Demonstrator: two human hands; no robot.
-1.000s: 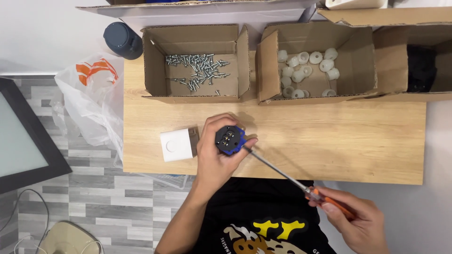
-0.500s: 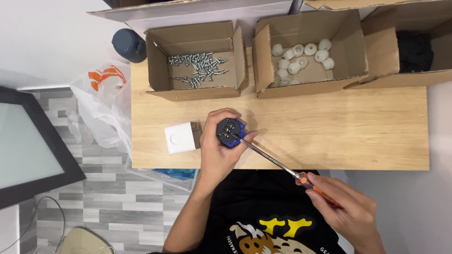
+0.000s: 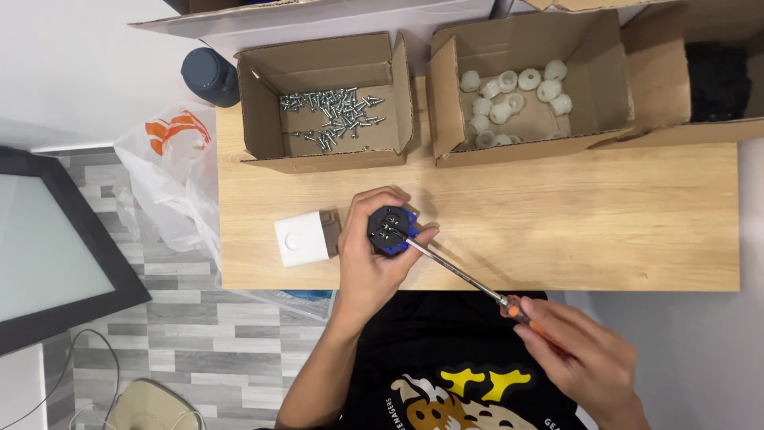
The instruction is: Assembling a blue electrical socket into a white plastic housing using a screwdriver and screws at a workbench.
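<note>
Wooden table (image 3: 597, 215); at its back edge, one cardboard box of screws (image 3: 330, 111), another of white caps (image 3: 517, 91). Left hand (image 3: 374, 263) at the table's front edge, fingers wrapped around black-blue plug (image 3: 390, 229). Right hand (image 3: 585, 362) off the table's front, closed round screwdriver (image 3: 465, 279), tip on plug. White cube (image 3: 301, 239) on the table, just left.

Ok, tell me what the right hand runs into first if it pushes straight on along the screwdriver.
The right hand points up-left along the screwdriver. It would likely meet the round black and blue part first, gripped in the left hand.
</note>
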